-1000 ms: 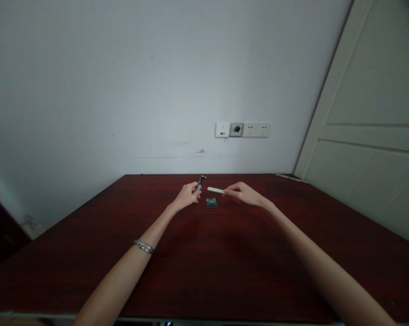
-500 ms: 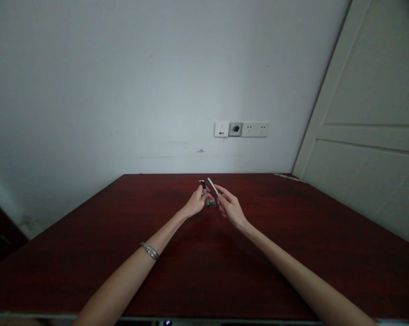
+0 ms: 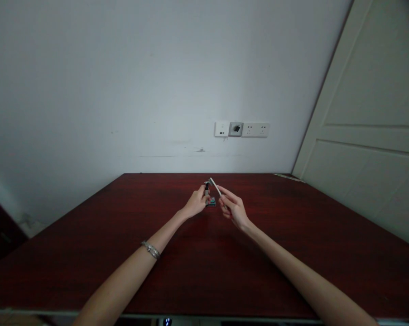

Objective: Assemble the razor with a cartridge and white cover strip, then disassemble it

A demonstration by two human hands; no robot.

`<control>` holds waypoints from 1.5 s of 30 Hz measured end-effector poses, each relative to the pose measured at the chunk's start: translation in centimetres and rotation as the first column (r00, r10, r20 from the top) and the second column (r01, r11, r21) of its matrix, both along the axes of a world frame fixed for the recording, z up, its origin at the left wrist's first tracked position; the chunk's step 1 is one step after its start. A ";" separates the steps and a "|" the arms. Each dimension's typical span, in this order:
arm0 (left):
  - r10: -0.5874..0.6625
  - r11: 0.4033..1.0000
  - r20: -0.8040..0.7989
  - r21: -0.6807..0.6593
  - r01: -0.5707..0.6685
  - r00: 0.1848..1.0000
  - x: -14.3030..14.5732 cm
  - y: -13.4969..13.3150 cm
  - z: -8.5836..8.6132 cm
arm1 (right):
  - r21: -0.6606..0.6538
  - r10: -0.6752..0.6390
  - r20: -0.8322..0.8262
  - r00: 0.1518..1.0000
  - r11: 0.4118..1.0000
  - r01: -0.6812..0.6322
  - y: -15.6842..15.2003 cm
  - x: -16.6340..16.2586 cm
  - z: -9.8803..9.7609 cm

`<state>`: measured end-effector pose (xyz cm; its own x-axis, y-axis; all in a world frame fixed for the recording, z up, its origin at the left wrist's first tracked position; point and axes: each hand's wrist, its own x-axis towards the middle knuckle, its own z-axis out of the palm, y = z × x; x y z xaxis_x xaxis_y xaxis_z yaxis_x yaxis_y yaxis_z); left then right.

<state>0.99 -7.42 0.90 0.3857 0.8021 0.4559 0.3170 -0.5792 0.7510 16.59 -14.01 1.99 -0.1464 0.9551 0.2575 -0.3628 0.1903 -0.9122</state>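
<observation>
My left hand point(image 3: 196, 203) is closed round a slim dark tool with a metal head point(image 3: 206, 187), held upright over the far middle of the dark red table point(image 3: 204, 271). My right hand point(image 3: 233, 208) pinches a thin white stick-like piece point(image 3: 215, 186) whose far tip slants up and left to the tool's head. The two tips almost touch. A small flat dark case with greenish contents point(image 3: 211, 203) lies on the table between and just beyond my hands, partly hidden by them. A metal bracelet point(image 3: 151, 249) is on my left wrist.
A white wall stands behind the table, with a row of sockets point(image 3: 242, 129) above its far edge. A pale door point(image 3: 370, 136) closes off the right side. A thin pale strip point(image 3: 287, 177) lies at the table's far right corner.
My right hand swung in from the right toward my left, turning the white piece from lying level to slanting up. My left hand shifted slightly right with the dark tool.
</observation>
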 end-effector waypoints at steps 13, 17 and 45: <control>0.056 0.997 -0.062 0.060 -0.052 0.997 -0.5 0.5 -0.4 | 0.014 -0.016 0.039 0.999 1.000 0.015 0.0 0.2 0.2; 0.069 0.997 -0.031 0.048 -0.067 0.997 -0.3 0.4 -0.4 | 0.096 -0.185 0.077 0.980 0.980 0.177 0.6 0.3 -0.4; 0.038 0.990 -0.040 0.139 -0.032 0.998 -0.5 -0.3 0.9 | 0.229 -0.397 0.107 0.911 0.902 0.366 2.2 0.5 -2.1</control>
